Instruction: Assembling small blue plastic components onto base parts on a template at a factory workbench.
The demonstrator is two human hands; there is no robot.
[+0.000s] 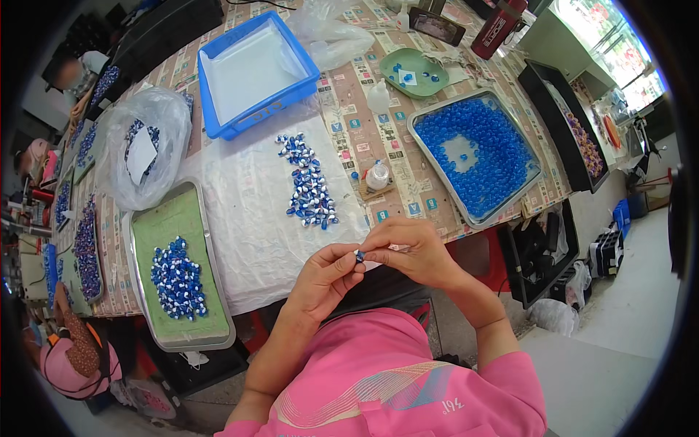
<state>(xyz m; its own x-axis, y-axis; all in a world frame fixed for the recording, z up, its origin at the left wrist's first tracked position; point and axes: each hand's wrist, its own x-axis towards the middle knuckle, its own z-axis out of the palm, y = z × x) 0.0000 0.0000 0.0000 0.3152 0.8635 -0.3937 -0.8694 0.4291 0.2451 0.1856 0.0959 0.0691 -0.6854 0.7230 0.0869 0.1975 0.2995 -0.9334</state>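
Between the fingertips of my left hand [328, 277] is a small dark blue and white piece [359, 256], pinched near the table's front edge. My right hand [408, 247] meets it there, thumb and forefinger closed at the same piece; whether they hold a separate part is hidden. Beyond my hands, a strip of blue-and-white pieces [311, 191] lies on a white cloth [240, 218]. Right of the strip stands a small clear bottle [377, 175] on a little block. A metal tray [477, 216] at the right holds many glossy blue beads [502, 160].
At the left, a green-lined tray [178, 329] carries a heap of blue-and-white pieces [177, 280]. Behind it sit a plastic bag [120, 171] and a blue basin [260, 109]. A green dish [415, 87], a phone [437, 27] and a red flask [499, 29] stand far back. Other people work at far left.
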